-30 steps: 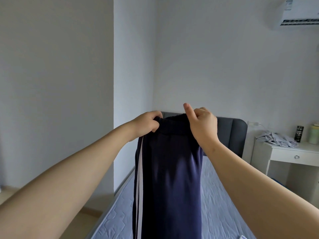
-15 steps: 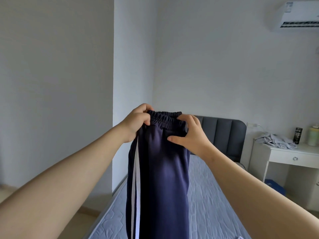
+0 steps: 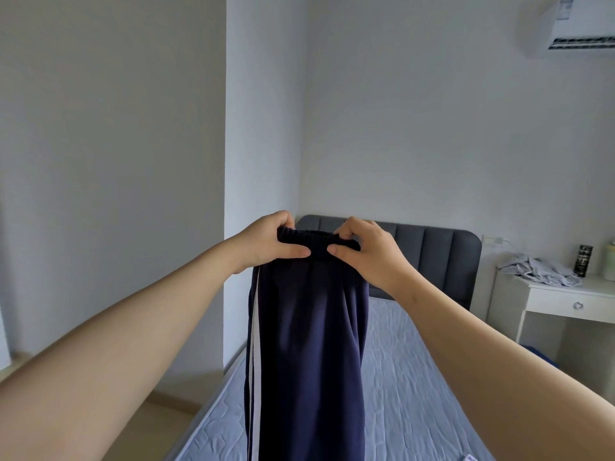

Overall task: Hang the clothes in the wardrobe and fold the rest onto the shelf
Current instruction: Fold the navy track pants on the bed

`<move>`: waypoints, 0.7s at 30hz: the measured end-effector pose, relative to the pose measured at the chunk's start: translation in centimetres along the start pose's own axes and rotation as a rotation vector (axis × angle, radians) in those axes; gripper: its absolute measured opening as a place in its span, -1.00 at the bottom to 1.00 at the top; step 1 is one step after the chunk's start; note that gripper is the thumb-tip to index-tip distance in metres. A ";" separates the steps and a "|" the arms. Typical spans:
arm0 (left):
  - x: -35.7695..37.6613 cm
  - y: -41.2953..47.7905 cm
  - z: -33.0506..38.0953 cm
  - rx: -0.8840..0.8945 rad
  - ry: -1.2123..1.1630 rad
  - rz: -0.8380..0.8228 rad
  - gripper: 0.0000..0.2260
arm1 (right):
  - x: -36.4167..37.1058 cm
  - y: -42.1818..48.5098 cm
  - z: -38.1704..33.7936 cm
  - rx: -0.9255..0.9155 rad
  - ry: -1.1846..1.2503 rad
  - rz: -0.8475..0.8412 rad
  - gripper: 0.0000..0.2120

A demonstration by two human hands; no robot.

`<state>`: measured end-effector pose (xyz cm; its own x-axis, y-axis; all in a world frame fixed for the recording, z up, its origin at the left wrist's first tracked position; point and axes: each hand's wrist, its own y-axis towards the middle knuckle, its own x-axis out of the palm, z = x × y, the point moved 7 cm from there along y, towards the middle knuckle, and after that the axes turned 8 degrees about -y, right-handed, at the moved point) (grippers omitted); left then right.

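The navy track trousers [image 3: 309, 344] are held up above the bed [image 3: 409, 377], legs hanging straight. Within the last second the right hand [image 3: 372, 257] has been shifted from over the bunched waistband [image 3: 316, 241] to its front; the band is now pinched level between thumb and curled fingers [image 3: 349, 227] of each hand, the left hand [image 3: 263, 244] at the striped side. The garment is judged ready for folding.

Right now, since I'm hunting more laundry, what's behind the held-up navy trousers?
The mattress and grey headboard show either side of the trousers; the strip of bed directly behind them is covered.
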<state>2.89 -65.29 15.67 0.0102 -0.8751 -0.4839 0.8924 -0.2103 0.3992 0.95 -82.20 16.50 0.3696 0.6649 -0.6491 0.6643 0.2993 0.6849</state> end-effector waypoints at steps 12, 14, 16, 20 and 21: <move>-0.3 -1.1 0.2 -0.012 -0.432 -0.024 -0.73 | 3.4 -2.6 1.6 0.437 0.770 -0.358 -0.55; -0.7 -1.2 0.2 0.009 -0.470 0.064 -0.75 | 4.1 -3.1 2.2 0.461 0.728 -0.421 -0.71; -0.3 -1.3 -1.1 -0.043 -0.503 0.070 -0.61 | 3.7 -2.9 3.2 0.514 0.709 -0.259 -0.83; 2.7 -2.9 -4.9 -0.392 -0.311 -0.233 -0.73 | 3.9 -3.1 4.5 0.510 0.710 -0.189 -0.85; 2.6 -3.2 -5.7 -0.453 -0.180 -0.236 -0.76 | 4.1 -3.3 4.8 0.512 0.672 -0.216 -0.85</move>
<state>2.64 -64.41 8.69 -0.2564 -0.8960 -0.3626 0.9666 -0.2363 -0.0994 3.38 -83.76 10.00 -0.1520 0.9404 -0.3043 0.9457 0.2279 0.2316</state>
